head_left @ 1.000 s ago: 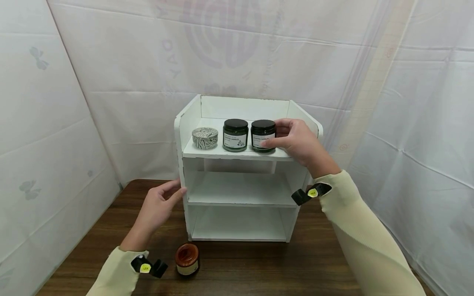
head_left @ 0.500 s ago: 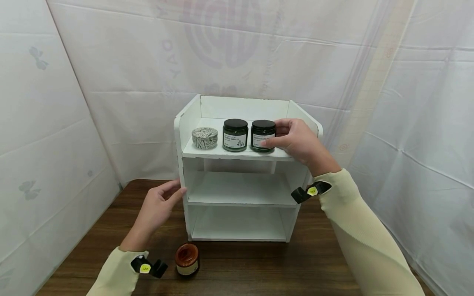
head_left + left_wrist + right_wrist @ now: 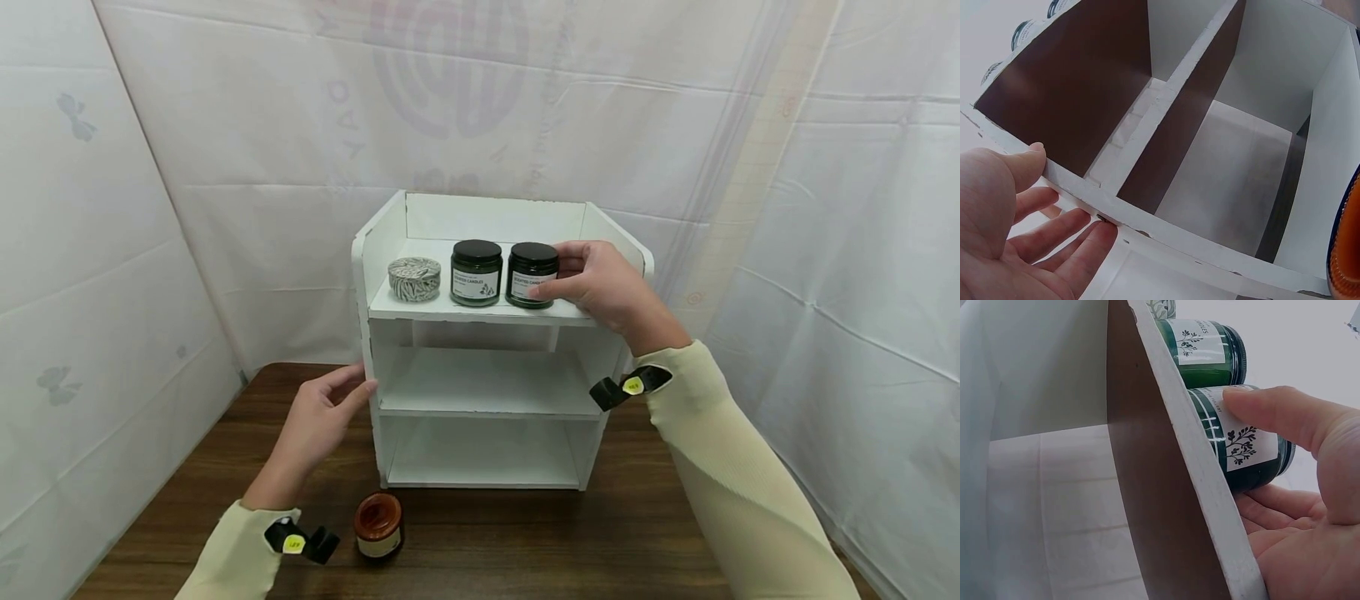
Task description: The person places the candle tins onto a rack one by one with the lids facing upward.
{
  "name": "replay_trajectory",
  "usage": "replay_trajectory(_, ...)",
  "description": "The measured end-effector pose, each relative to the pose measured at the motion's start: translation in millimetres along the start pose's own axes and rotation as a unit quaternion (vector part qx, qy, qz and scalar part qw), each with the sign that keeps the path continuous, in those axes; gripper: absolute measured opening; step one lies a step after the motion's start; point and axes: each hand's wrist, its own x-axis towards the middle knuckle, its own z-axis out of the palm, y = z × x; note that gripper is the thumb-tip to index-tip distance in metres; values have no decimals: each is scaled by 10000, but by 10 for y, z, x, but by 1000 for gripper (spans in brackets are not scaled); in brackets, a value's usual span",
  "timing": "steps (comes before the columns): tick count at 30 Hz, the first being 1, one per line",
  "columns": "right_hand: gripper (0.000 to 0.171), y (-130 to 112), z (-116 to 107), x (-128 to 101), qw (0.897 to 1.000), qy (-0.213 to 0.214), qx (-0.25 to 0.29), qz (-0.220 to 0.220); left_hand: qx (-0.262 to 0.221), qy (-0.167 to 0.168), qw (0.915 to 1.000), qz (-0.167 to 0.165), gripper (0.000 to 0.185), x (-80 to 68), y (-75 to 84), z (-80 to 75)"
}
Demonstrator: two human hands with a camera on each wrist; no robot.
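A white three-level shelf unit [image 3: 480, 404] stands on a dark wooden table [image 3: 525, 542]. On its top shelf, from the left, sit a patterned tin [image 3: 415, 278], a dark green candle jar [image 3: 476, 272] and a second green jar [image 3: 529, 275]. My right hand [image 3: 558, 271] grips the second jar, its thumb [image 3: 1272, 409] on the label [image 3: 1241, 440] and the fingers behind. With straight fingers, my left hand [image 3: 352, 387] touches the unit's left side panel [image 3: 1085, 200].
An amber candle jar [image 3: 378, 525] stands on the table in front of the unit's lower left corner, close to my left wrist. The two lower shelves [image 3: 483, 383] hold nothing. White sheets hang close behind and on both sides.
My right hand has slid the second green jar very slightly left, toward the first. The left hand has stayed on the side panel.
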Motion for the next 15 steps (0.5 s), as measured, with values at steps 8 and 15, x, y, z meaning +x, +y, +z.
replay_trajectory(8, 52, -14, -1, -7, 9999, -45, 106, 2, 11, -8, 10000, -3, 52, -5, 13, -1)
replay_trajectory(15, 56, -10, 17, -64, 9994, 109, -333, 46, -26, -24, 10000, -30, 53, -5, 4, -3)
